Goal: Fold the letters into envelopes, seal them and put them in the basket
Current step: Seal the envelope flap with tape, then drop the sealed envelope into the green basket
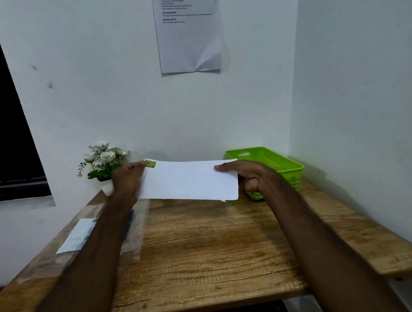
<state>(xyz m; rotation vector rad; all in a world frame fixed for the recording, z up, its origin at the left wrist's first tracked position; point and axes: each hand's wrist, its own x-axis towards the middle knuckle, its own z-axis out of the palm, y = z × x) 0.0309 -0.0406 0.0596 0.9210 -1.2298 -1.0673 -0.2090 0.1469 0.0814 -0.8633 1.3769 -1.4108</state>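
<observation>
Both forearms stretch out over the wooden table (pixel 204 245). Left hand (pixel 128 178) pinches one end of the white envelope (pixel 189 182), right hand (pixel 246 175) grips the other, holding it raised above the table. Beyond the envelope's right end sits the green basket (pixel 285 166); beyond its left end, a small potted flower (pixel 103 160). A clear plastic sleeve (pixel 85 234) lies below the left arm.

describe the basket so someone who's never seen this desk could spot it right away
Start at the wooden table and follow it to the far right corner, where the two white walls meet. The basket sits there, just behind the right hand that holds the white envelope. It is the only bright lime-green thing, a rectangular plastic tub with perforated sides and a handle slot.
</observation>
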